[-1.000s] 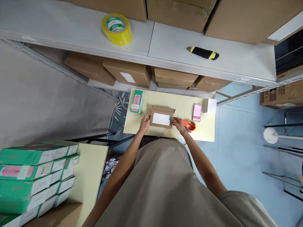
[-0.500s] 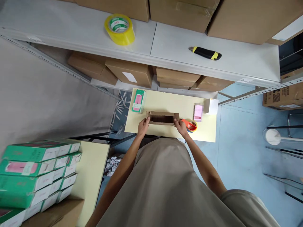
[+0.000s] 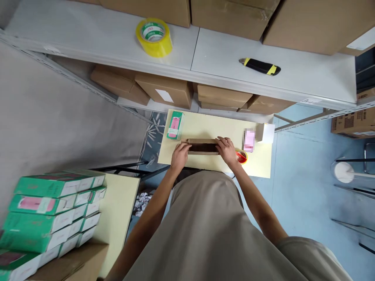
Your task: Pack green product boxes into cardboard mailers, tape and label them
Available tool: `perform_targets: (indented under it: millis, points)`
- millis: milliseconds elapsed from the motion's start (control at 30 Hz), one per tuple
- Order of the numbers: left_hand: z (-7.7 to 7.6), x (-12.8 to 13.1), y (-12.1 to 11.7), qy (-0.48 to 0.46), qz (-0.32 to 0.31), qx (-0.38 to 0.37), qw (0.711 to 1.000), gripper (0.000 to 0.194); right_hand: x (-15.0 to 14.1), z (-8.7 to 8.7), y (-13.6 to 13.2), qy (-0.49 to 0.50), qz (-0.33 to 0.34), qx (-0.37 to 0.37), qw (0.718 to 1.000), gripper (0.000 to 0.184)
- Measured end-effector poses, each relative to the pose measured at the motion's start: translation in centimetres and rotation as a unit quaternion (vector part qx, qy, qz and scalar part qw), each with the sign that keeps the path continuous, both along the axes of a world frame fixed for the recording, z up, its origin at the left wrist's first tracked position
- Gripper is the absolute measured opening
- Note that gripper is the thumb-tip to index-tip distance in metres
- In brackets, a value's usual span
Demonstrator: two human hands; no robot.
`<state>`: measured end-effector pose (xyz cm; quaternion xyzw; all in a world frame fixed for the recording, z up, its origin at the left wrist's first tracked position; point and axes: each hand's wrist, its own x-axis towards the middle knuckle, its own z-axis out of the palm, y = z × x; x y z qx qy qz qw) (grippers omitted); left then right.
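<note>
Fingers of the left hand (image 3: 179, 157) and right hand (image 3: 227, 151) pinch opposite ends of an oblong brown cardboard box (image 3: 203, 153), open between them; apparently flap-setting, calling next for even pressure.

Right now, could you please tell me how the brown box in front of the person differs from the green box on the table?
The brown box shows bare cardboard, while the green box is printed, with a pink picture.
The brown box gapes open with a dark inside; the green box shows no opening.
The brown box runs left to right, whereas the green box points away from the person.
Both are oblong.
</note>
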<state>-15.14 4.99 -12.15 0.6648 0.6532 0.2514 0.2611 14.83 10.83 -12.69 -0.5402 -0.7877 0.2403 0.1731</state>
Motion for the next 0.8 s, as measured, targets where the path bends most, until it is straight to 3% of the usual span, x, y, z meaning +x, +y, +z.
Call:
perform_targets:
  millis: [100,267,400,533,667,733,800]
  points:
    - [0.3,0.1,-0.4,-0.022,-0.053,-0.030,0.998,0.045,-0.7,-0.2,1.5,0.010,0.008,-0.011,1.000,0.033]
    - [-0.6,0.3,-2.2,-0.040,-0.085,-0.046,0.994,0.030,-1.8,-1.6,3.6,0.022,-0.105,-0.058,0.993,0.039]
    - [-1.8,1.0,-3.0,-0.022,-0.102,-0.048,0.993,0.025,-2.0,-2.6,4.9,0.049,-0.137,-0.121,0.982,0.036]
    - [-2.3,2.0,-3.4,-0.013,-0.072,-0.051,0.996,0.023,-2.1,-3.1,5.7,0.060,-0.140,-0.145,0.978,0.038]
    - [-1.4,1.9,-2.7,-0.027,-0.057,-0.038,0.997,0.023,-2.1,-2.7,5.8,0.051,-0.151,-0.163,0.974,0.037]
    - [-0.6,0.7,-0.9,-0.034,-0.001,-0.032,0.999,0.023,-2.0,-2.1,5.5,0.058,-0.159,-0.156,0.973,0.039]
    - [0.0,-1.2,2.0,-0.014,0.104,-0.026,0.994,0.023,-1.8,-1.2,5.1,0.072,-0.163,-0.129,0.976,0.044]
